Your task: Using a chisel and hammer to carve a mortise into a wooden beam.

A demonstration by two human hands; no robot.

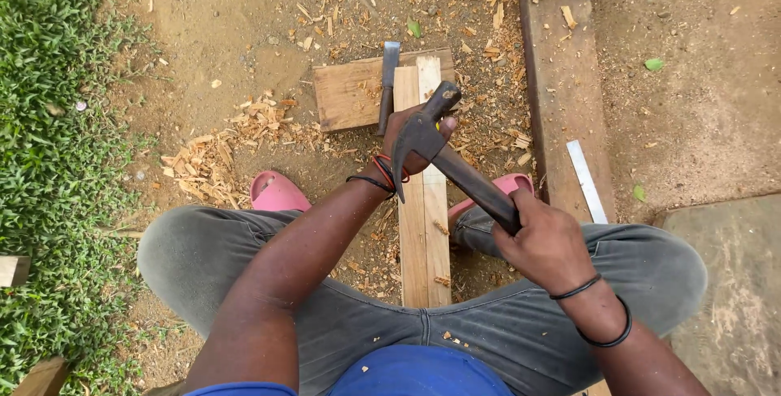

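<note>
Both hands busy — right hand (543,243) grip closed around claw hammer (443,152) handle; left hand (411,140) grip unclear, on wooden strip (423,233).

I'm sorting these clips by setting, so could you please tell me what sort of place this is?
Probably an outdoor woodworking spot: bare dirt ground edged with grass, wood chips scattered about, and planks being worked with a claw hammer in the right hand.
</note>
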